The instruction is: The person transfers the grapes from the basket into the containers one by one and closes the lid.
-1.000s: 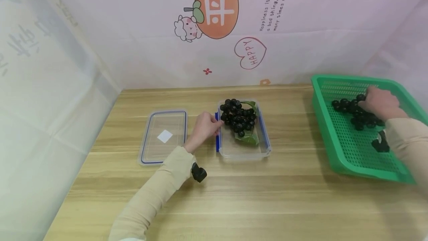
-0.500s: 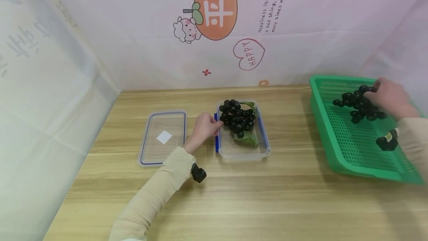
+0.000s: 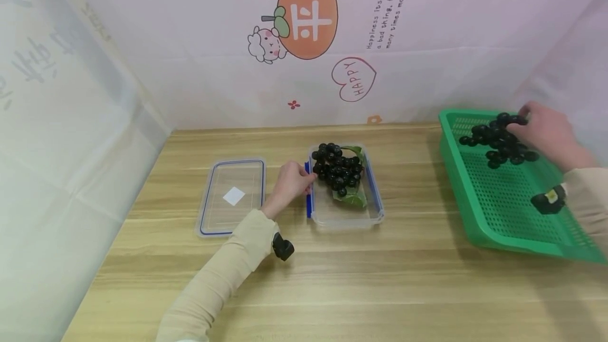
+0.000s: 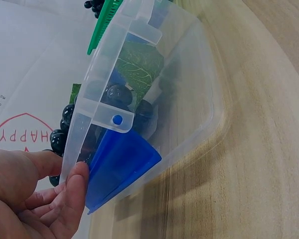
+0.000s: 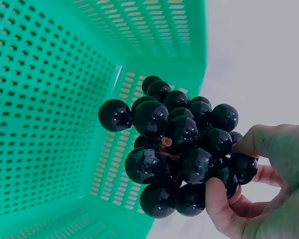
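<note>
In the head view a bunch of dark grapes (image 3: 499,141) hangs above the green basket (image 3: 480,220), held at one side by my right hand (image 3: 546,133). The right wrist view shows thumb and fingers gripping the outer grapes (image 5: 182,149), with a brown stem bit among them. My left hand (image 3: 291,181) pinches the left wall of a clear plastic container (image 3: 344,216), thumb inside and fingers outside, beside its blue clip (image 4: 122,169). Inside that container lies another bunch of dark grapes (image 3: 337,168) over green leaves (image 3: 353,197).
A clear lid (image 3: 233,197) with a blue seal and a white label lies flat left of the container. Everything stands on a wood-grain table (image 3: 332,284). A printed white sheet (image 3: 199,67) rises behind the table's back edge.
My right hand has lifted the grape bunch off the basket floor, and it has shifted slightly left over the last half second. My left hand has stayed at the container's wall.
</note>
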`<state>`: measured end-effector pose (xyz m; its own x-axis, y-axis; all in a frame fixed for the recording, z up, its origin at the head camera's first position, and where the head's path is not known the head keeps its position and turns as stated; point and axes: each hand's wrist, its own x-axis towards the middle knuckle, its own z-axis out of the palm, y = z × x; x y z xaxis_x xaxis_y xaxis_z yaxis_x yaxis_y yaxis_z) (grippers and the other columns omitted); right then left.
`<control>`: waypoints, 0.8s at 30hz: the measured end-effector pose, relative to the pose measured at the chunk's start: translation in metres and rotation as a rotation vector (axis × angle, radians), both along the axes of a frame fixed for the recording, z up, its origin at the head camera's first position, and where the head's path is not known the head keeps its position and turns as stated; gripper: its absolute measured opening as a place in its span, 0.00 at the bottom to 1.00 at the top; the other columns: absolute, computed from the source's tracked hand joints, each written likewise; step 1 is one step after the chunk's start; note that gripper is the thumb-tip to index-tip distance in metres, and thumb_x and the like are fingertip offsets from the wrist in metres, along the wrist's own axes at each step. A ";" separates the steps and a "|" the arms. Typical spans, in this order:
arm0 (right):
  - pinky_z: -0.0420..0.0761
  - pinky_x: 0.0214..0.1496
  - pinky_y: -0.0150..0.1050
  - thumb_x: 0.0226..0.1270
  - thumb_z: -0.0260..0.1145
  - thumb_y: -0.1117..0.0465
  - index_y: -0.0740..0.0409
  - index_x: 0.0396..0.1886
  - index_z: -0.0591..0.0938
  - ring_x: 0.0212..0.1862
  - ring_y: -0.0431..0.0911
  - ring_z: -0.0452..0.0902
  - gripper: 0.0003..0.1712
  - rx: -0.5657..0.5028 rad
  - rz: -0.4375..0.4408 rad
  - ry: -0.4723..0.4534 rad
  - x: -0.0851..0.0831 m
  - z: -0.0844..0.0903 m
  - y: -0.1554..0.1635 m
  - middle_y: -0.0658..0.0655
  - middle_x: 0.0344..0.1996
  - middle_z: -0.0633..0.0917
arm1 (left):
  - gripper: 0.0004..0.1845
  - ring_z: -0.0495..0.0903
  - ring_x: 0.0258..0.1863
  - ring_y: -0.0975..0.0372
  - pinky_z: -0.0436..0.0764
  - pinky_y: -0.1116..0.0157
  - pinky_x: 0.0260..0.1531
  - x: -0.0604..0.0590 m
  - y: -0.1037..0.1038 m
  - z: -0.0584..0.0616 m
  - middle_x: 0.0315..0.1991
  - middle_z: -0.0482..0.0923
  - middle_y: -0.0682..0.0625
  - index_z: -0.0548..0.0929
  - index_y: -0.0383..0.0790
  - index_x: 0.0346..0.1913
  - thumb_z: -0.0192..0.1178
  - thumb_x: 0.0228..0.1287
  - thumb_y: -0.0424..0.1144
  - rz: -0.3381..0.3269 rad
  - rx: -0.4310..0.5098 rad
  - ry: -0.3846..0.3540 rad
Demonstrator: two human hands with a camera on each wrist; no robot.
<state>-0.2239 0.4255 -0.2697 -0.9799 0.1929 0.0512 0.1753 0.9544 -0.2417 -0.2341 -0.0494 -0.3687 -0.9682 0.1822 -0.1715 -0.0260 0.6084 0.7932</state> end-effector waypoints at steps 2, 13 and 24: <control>0.72 0.29 0.57 0.70 0.52 0.53 0.78 0.53 0.63 0.35 0.67 0.71 0.28 -0.003 0.039 0.021 0.000 0.003 -0.003 0.81 0.45 0.70 | 0.16 0.86 0.28 0.49 0.76 0.75 0.15 0.000 0.000 0.000 0.17 0.82 0.48 0.84 0.35 0.22 0.60 0.65 0.40 0.002 0.004 0.000; 0.63 0.22 0.42 0.68 0.53 0.54 0.74 0.53 0.65 0.26 0.56 0.66 0.26 -0.001 0.125 0.076 -0.001 0.017 -0.029 0.73 0.32 0.74 | 0.16 0.85 0.26 0.50 0.74 0.76 0.13 0.001 0.001 0.000 0.17 0.81 0.49 0.83 0.35 0.21 0.60 0.65 0.39 0.004 0.010 0.007; 0.61 0.22 0.41 0.68 0.52 0.55 0.73 0.54 0.64 0.24 0.55 0.64 0.26 0.013 0.132 0.113 -0.005 0.026 -0.050 0.67 0.23 0.72 | 0.16 0.85 0.26 0.51 0.75 0.75 0.14 0.000 0.000 -0.002 0.17 0.81 0.49 0.84 0.34 0.21 0.60 0.65 0.39 0.008 0.011 0.013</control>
<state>-0.2291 0.3752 -0.2437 -0.9845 0.0617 0.1644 0.0206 0.9704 -0.2407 -0.2336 -0.0490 -0.3705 -0.9718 0.1758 -0.1571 -0.0209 0.5997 0.8000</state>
